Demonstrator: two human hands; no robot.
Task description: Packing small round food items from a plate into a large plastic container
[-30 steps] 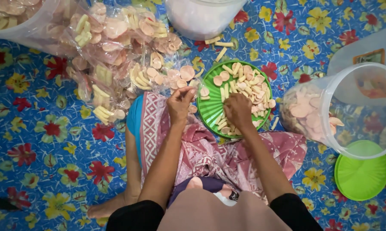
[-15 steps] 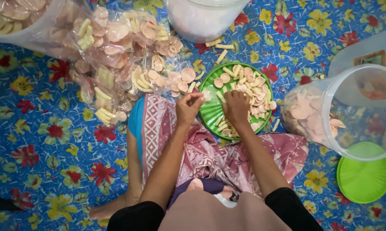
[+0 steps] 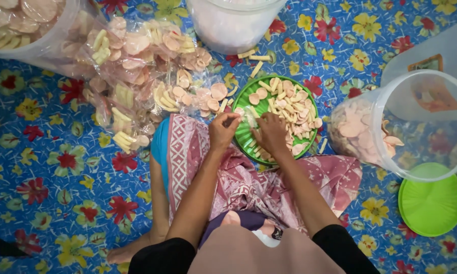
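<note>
A small clear plastic packet is pinched at its top between the fingers of the left hand, just over the near-left rim of the round green plastic tray, which rests at the edge of the patterned pink cloth across the lap. The right hand lies curled on the heap of pale pink discs and cream stick crackers in the tray; whether pieces are gripped under it cannot be told. The packet mouth is best kept wide and close to the heap, so that pieces are dropped in cleanly. To the left, filled clear packets are piled on the blue flowered mat; to the right lie a tipped clear plastic tub and a green lid. Against half a second ago, the left hand has closed toward the right.
</note>
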